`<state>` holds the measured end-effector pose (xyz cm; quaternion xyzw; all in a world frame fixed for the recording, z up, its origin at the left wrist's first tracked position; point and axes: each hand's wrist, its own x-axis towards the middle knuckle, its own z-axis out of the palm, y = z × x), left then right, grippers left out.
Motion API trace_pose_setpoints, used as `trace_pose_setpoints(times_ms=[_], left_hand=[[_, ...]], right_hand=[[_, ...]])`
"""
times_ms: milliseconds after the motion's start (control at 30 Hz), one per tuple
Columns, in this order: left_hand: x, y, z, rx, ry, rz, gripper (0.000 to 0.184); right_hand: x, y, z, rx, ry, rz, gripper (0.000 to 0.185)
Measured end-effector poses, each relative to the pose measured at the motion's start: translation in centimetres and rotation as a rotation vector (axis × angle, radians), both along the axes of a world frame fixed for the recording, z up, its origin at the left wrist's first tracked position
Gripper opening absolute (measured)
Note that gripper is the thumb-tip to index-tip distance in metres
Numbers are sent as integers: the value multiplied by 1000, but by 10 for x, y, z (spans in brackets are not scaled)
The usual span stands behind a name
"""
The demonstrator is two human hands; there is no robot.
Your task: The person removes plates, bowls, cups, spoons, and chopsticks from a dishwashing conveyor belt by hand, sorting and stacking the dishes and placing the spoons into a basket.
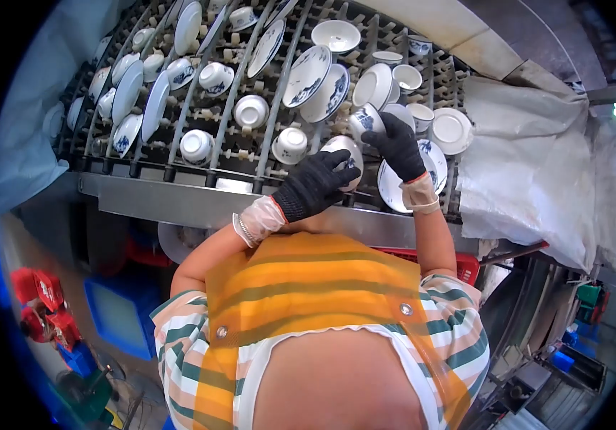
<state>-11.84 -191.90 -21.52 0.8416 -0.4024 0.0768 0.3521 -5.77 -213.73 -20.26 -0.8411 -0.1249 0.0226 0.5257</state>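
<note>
My right hand (397, 147), in a black glove over a clear plastic one, grips a small bowl (366, 120) with a blue pattern above the conveyor rack (251, 161). My left hand (315, 185), gloved alike, has its fingers curled over the side of a white bowl (344, 147) near the rack's front edge; its thumb's hold is partly hidden. Just right of these, blue-patterned plates (391, 188) lie under my right wrist. An upside-down cup (291, 145) rests on the rack left of my left hand.
Several plates (308, 75), bowls (336, 35) and cups (251, 111) stand or lean among the rack's pegs and rails. A metal ledge (157, 208) runs along its front. Plastic sheets (523, 150) hang at both sides. A blue bin (118, 315) stands low at left.
</note>
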Motion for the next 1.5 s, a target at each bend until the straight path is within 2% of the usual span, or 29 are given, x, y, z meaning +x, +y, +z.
trace_pose_setpoints(times_ms=[67,100,133,200,267,333,367,400,467,500,533,600,667,700,733,800,867,933,1000,1033,1067,1133,1167,1200,1267,1300,1367,1467,1500], left_hand=[[7,-10,1,78,-80,17,42],[9,-15,0,160,-149,39,38],[9,-23,-14,158,-158,39,38],[11,-36,-49,321,-276,43,33],[18,-39,-43,320,-236,30,32],[22,-42,-41,318,-176,18,34],[23,-43,-38,327,-185,11,34],[25,-44,-34,371,-164,17,39],[30,-47,-26,454,-127,39,49],[31,-50,-27,447,-131,54,54],[31,-48,-35,354,-156,50,39],[32,-43,-24,171,31,95,35],[32,-35,4,132,-186,223,32],[37,-34,5,124,-224,241,31],[41,-34,4,116,-251,256,32],[57,-33,-10,248,-249,241,31],[70,-29,-14,556,-119,120,30],[70,-37,-26,575,-99,174,28],[68,-45,-34,606,-75,208,26],[70,-51,-34,630,38,241,22],[73,-56,-34,656,147,274,18],[71,-57,-38,655,67,276,23],[71,-56,-39,613,25,248,26],[70,-53,-40,571,-15,222,29],[68,-45,-28,510,47,198,34],[67,-40,-26,455,143,186,38],[65,-39,-21,369,348,216,48],[64,-41,-29,291,345,241,49],[64,-41,-43,255,192,252,49]], right_hand=[[14,11,19,351,319,62,32],[23,16,12,373,323,43,30],[29,19,7,118,170,-67,33],[49,22,6,-288,-560,-204,30],[80,27,22,-266,-764,-238,28],[111,30,36,-415,-749,-108,28],[126,37,31,-424,-856,-113,27],[160,40,16,-701,-770,-58,25],[190,46,-15,-958,-942,5,27],[200,48,-23,-1016,-712,77,26],[211,52,-23,-1060,-485,149,26],[234,56,-8,-948,-449,132,30],[262,50,-12,-247,-22,105,39],[274,40,-24,-306,-275,104,44],[280,33,-28,-177,-177,10,50],[260,12,-5,-433,-290,-55,61],[244,-18,10,-653,-196,206,65],[232,-37,-5,-768,-94,407,54],[225,-44,-23,-839,-94,129,45],[222,-46,-27,-885,-140,59,38],[216,-49,-23,-803,-186,14,36],[233,-47,-41,-813,-192,-107,35],[236,-44,-47,-764,-346,-115,29],[243,-43,-50,-752,-348,-120,29],[250,-32,-38,-626,-142,-308,25],[249,-37,-35,-506,-309,-262,24],[270,-40,-46,-456,-299,-343,27],[284,-53,-56,-348,-173,-506,27],[301,-70,-74,-493,-275,-530,28]])
